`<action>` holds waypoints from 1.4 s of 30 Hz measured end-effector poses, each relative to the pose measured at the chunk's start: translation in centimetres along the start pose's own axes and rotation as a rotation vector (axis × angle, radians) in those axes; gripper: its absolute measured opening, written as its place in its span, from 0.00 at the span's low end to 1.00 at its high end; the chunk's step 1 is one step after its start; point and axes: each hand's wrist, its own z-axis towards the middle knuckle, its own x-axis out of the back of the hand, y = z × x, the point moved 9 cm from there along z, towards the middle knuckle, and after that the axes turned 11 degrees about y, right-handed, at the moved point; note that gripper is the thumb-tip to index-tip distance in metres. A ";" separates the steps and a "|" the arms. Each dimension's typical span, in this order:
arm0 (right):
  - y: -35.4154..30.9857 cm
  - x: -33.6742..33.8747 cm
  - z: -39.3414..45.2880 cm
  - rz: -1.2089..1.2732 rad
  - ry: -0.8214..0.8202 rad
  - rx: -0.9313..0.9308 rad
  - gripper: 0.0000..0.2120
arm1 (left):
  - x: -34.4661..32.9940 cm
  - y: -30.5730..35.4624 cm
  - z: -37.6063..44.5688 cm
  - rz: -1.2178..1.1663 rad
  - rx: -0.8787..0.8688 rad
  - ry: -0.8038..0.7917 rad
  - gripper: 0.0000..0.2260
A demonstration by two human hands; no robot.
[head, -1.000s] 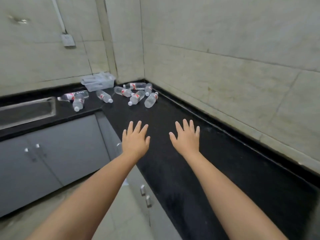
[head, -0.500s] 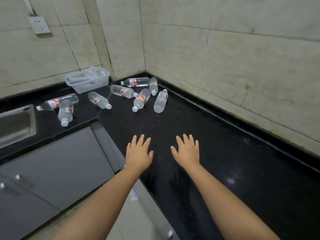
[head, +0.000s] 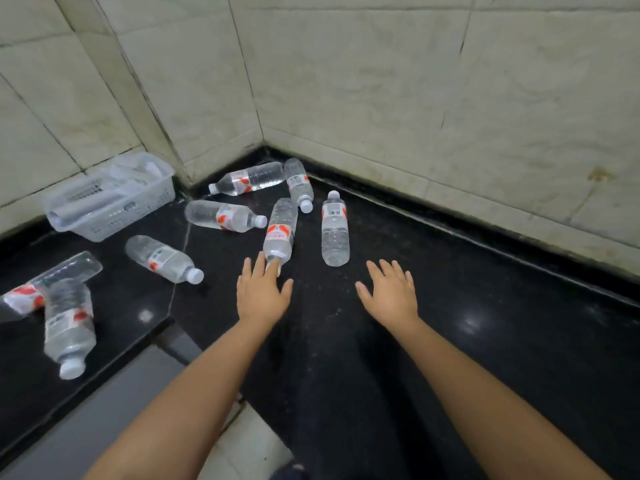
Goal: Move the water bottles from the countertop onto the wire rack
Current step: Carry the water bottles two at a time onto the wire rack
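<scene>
Both hands have moved closer to the scattered water bottles since half a second ago.

We see our left hand, fingers straight, reaching the cap end of the nearest water bottle, while our right hand hovers flat and empty just short of another bottle. Eight bottles lie on their sides on the black surface near the tiled corner, beside a clear plastic basket.
</scene>
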 end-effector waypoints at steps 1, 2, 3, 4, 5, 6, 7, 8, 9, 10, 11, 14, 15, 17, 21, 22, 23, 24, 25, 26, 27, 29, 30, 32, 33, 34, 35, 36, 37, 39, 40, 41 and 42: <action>-0.3 -0.4 1.4 -0.010 0.012 -0.023 0.26 | -0.9 -0.6 1.9 -0.010 -0.009 -0.015 0.23; -0.7 -0.8 2.6 -0.020 0.021 -0.051 0.26 | -1.9 -1.2 3.6 -0.012 -0.017 -0.038 0.23; -1.1 -1.2 3.9 -0.025 0.030 -0.089 0.26 | -2.8 -1.6 5.3 -0.015 -0.026 -0.061 0.23; -1.5 -1.7 5.2 -0.025 0.036 -0.128 0.26 | -3.7 -1.9 6.9 -0.023 -0.036 -0.080 0.23; -1.9 -2.4 6.4 -0.022 0.032 -0.165 0.27 | -4.5 -2.1 8.3 -0.039 -0.041 -0.094 0.24; -2.4 -3.1 7.5 -0.015 0.020 -0.201 0.27 | -5.1 -2.2 9.6 -0.062 -0.046 -0.105 0.24; -3.0 -3.8 8.4 -0.009 0.008 -0.230 0.27 | -5.7 -2.1 10.7 -0.089 -0.056 -0.116 0.25; -3.6 -4.5 9.4 -0.008 0.001 -0.249 0.28 | -6.3 -2.0 11.8 -0.113 -0.074 -0.126 0.25; -4.2 -5.2 10.3 -0.009 -0.001 -0.262 0.28 | -7.0 -1.8 12.8 -0.135 -0.096 -0.135 0.26; -4.7 -5.6 11.3 -0.012 0.005 -0.273 0.29 | -7.6 -1.7 13.8 -0.161 -0.114 -0.140 0.27; -5.2 -5.9 12.3 -0.020 0.016 -0.283 0.31 | -8.2 -1.7 14.7 -0.196 -0.113 -0.147 0.28; -5.7 -6.7 15.1 -0.046 0.011 -0.314 0.33 | -9.8 -2.0 16.2 -0.307 -0.053 -0.208 0.33; -5.8 -7.1 15.8 -0.044 -0.002 -0.327 0.33 | -10.2 -2.1 16.4 -0.324 -0.041 -0.225 0.35; -5.8 -7.7 16.6 -0.024 -0.023 -0.361 0.34 | -10.7 -2.1 16.7 -0.340 -0.028 -0.232 0.37; -5.6 -8.1 16.8 -0.009 -0.003 -0.360 0.35 | -11.0 -2.3 16.5 -0.354 -0.006 -0.217 0.37; -5.4 -8.0 16.6 -0.001 -0.005 -0.359 0.35 | -11.0 -2.4 16.4 -0.361 0.009 -0.226 0.36; -5.2 -8.0 16.4 0.009 -0.008 -0.357 0.35 | -11.0 -2.5 16.4 -0.366 0.028 -0.243 0.36; -5.0 -7.9 16.0 0.017 -0.014 -0.351 0.35 | -11.0 -2.6 16.4 -0.371 0.044 -0.262 0.36; -4.8 -7.8 15.5 0.019 -0.020 -0.341 0.35 | -11.0 -2.7 16.3 -0.372 0.053 -0.280 0.36; -4.7 -7.6 14.8 0.016 -0.025 -0.330 0.35 | -10.9 -2.7 16.1 -0.365 0.047 -0.295 0.36; -4.5 -7.4 13.9 0.009 -0.029 -0.320 0.35 | -10.8 -2.7 15.8 -0.353 0.031 -0.309 0.37; -4.1 -7.0 11.6 -0.007 -0.037 -0.299 0.35 | -10.3 -2.8 14.7 -0.325 -0.019 -0.331 0.37; -3.8 -6.8 10.4 -0.011 -0.041 -0.291 0.35 | -10.1 -2.8 14.0 -0.313 -0.050 -0.345 0.37; -3.0 -6.3 7.6 -0.010 -0.056 -0.285 0.35 | -9.4 -2.7 12.2 -0.289 -0.138 -0.388 0.38; -2.6 -6.0 6.3 -0.009 -0.064 -0.280 0.35 | -9.1 -2.6 11.1 -0.284 -0.195 -0.420 0.38; -2.2 -5.7 4.9 -0.010 -0.074 -0.275 0.35 | -8.8 -2.4 10.0 -0.281 -0.250 -0.465 0.38; -1.7 -5.4 3.5 -0.009 -0.085 -0.276 0.35 | -8.5 -2.1 9.0 -0.280 -0.305 -0.514 0.40; -1.2 -5.0 2.1 -0.003 -0.094 -0.282 0.35 | -8.3 -1.9 7.9 -0.265 -0.362 -0.568 0.41; -0.6 -4.7 0.9 0.004 -0.099 -0.294 0.35 | -8.2 -1.7 7.2 -0.230 -0.426 -0.618 0.42; 1.0 -4.0 -1.7 0.038 -0.094 -0.348 0.35 | -8.1 -1.0 5.5 -0.111 -0.606 -0.710 0.41; 1.9 -3.5 -3.1 0.056 -0.091 -0.380 0.36 | -8.0 -0.3 4.5 -0.052 -0.721 -0.748 0.39; 2.8 -3.2 -4.4 0.069 -0.095 -0.411 0.36 | -8.0 0.5 3.5 0.018 -0.842 -0.782 0.37; 3.6 -2.9 -5.7 0.072 -0.102 -0.436 0.36 | -8.1 1.4 2.3 0.107 -0.970 -0.806 0.35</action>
